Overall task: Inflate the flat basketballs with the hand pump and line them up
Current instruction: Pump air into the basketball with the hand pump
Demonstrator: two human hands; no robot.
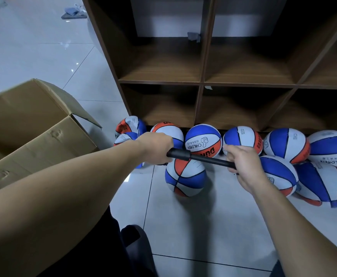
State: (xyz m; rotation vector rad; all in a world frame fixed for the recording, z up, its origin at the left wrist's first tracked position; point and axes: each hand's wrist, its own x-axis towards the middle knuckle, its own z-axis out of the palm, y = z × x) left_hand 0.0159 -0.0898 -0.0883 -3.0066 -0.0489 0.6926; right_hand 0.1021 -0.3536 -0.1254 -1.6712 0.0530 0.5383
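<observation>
I hold a black hand pump (200, 158) level above the floor. My left hand (155, 147) grips its thicker end and my right hand (243, 166) grips the thin end. Just below the pump lies a red, white and blue basketball (184, 179). Behind it, several matching basketballs stand in a row (203, 140) along the foot of the shelf. Two wrinkled, sagging balls (321, 184) lie at the right, one partly hidden by my right hand.
An open cardboard box (33, 132) stands at the left. A brown wooden cubby shelf (201, 82) fills the back, its compartments holding nothing visible. The floor is pale glossy tile (203, 226). My dark-clothed legs show at the bottom.
</observation>
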